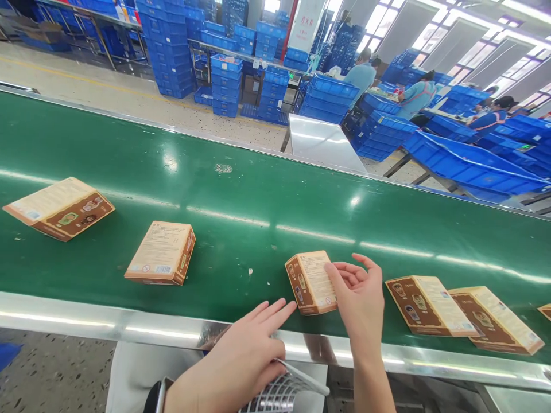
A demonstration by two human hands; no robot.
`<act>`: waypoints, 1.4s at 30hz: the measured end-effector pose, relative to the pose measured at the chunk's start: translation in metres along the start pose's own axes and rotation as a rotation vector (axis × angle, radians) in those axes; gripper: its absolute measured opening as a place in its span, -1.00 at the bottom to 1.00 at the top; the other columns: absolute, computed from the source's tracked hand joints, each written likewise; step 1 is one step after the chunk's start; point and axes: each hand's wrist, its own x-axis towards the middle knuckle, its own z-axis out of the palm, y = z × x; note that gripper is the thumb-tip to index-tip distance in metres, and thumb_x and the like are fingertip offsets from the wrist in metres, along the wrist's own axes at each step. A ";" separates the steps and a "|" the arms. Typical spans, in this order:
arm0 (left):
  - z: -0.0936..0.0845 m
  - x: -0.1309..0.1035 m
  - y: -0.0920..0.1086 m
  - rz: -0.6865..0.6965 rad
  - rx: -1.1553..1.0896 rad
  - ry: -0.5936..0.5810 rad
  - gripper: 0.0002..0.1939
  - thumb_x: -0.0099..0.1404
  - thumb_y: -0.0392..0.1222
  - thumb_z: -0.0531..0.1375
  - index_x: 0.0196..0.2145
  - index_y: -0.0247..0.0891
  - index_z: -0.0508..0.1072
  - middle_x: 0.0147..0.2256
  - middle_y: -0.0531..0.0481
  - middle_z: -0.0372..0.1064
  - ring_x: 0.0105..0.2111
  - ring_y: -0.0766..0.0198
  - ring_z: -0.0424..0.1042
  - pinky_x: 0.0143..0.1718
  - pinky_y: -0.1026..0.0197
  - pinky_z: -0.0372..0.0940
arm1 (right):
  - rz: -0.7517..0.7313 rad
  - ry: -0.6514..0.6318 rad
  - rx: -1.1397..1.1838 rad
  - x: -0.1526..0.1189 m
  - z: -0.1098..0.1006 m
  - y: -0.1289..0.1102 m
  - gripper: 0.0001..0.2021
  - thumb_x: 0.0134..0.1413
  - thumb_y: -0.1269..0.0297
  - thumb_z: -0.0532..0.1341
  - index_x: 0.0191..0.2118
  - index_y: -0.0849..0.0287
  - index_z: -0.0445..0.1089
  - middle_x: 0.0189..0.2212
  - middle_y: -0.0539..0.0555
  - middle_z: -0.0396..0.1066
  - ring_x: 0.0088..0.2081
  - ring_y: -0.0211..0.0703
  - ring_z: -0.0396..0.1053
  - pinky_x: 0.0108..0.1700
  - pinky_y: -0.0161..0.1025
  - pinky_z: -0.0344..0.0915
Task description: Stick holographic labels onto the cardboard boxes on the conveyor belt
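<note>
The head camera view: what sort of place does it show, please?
Probably a factory packing area: printed boxes lie along a long green belt, and tall stacks of blue crates stand beyond it.

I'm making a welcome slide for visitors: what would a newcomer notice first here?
The long green belt stands out first, sweeping across the middle of the view. At its near edge, the right hand has its thumb on a brown-and-cream box, with the left hand at the box's near-left corner. Beyond the belt, tall stacks of blue crates fill much of the background.
</note>
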 end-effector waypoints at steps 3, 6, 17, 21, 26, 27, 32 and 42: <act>-0.005 -0.004 0.002 -0.095 -0.055 -0.001 -0.92 0.30 -0.30 0.33 -0.37 -0.24 0.57 -0.06 -0.12 0.62 -0.08 0.03 0.60 -0.04 0.10 0.46 | -0.104 0.063 -0.187 0.004 -0.008 -0.007 -0.47 -0.06 -0.03 0.34 -0.01 0.16 0.33 -0.30 0.12 0.56 -0.34 -0.02 0.51 -0.33 -0.15 0.39; -0.019 -0.008 0.010 -0.287 -0.162 -0.008 -0.92 0.32 -0.28 0.31 -0.36 -0.19 0.59 -0.43 0.07 0.61 -0.41 0.23 0.56 -0.35 0.31 0.34 | -0.343 0.127 -0.400 -0.012 -0.015 -0.018 -0.63 0.11 0.01 0.19 -0.09 0.16 0.43 -0.17 0.23 0.55 -0.25 0.07 0.51 -0.43 -0.17 0.33; -0.049 -0.017 0.014 -0.668 -0.596 0.054 -0.83 0.18 -0.10 0.29 -0.35 -0.24 0.60 -0.51 0.13 0.46 -0.50 0.33 0.25 -0.46 0.34 0.11 | -0.685 -0.895 -0.327 -0.058 -0.029 -0.021 -0.85 0.36 0.28 0.21 -0.02 -0.01 0.46 -0.38 -0.04 0.51 -0.34 -0.21 0.50 -0.29 -0.35 0.46; -0.050 -0.019 0.014 -0.671 -0.544 0.057 -0.79 0.20 -0.11 0.23 -0.47 -0.24 0.62 -0.55 0.10 0.44 -0.50 0.31 0.25 -0.46 0.33 0.07 | -0.751 -0.980 -0.341 -0.048 -0.030 -0.024 -0.83 0.36 0.37 0.19 -0.04 -0.02 0.46 -0.39 -0.05 0.51 -0.34 -0.22 0.50 -0.31 -0.38 0.47; -0.049 -0.021 0.013 -0.683 -0.512 0.078 -0.75 0.23 -0.08 0.21 -0.45 -0.24 0.62 -0.54 0.09 0.46 -0.49 0.30 0.27 -0.45 0.31 0.07 | -0.990 -0.803 -0.390 -0.056 -0.018 -0.030 -0.85 0.40 0.35 0.12 -0.05 0.07 0.42 -0.29 0.04 0.57 -0.24 -0.12 0.54 -0.21 -0.23 0.51; -0.048 -0.022 0.012 -0.678 -0.506 0.089 -0.75 0.24 -0.08 0.21 -0.44 -0.24 0.62 -0.54 0.09 0.47 -0.50 0.31 0.26 -0.45 0.31 0.07 | -1.051 -0.752 -0.395 -0.058 -0.015 -0.031 -0.86 0.41 0.34 0.10 -0.07 0.09 0.41 -0.27 0.06 0.58 -0.21 -0.10 0.55 -0.16 -0.17 0.51; -0.043 -0.022 0.012 -0.679 -0.572 0.162 -0.73 0.25 -0.06 0.19 -0.40 -0.25 0.61 -0.49 0.07 0.52 -0.48 0.30 0.32 -0.43 0.31 0.12 | -1.278 -0.571 -0.456 -0.067 -0.001 -0.032 -0.80 0.36 0.51 0.08 -0.17 0.13 0.41 -0.19 0.13 0.59 -0.11 -0.01 0.55 -0.03 -0.04 0.45; -0.044 -0.025 0.009 -0.748 -0.586 0.166 -0.81 0.24 -0.14 0.26 -0.39 -0.27 0.65 -0.50 0.07 0.53 -0.51 0.32 0.35 -0.46 0.32 0.15 | -0.745 -0.739 -0.187 -0.048 -0.008 -0.025 -0.92 0.33 0.30 0.19 -0.24 0.03 0.41 -0.11 0.09 0.59 -0.06 -0.03 0.55 -0.06 -0.17 0.52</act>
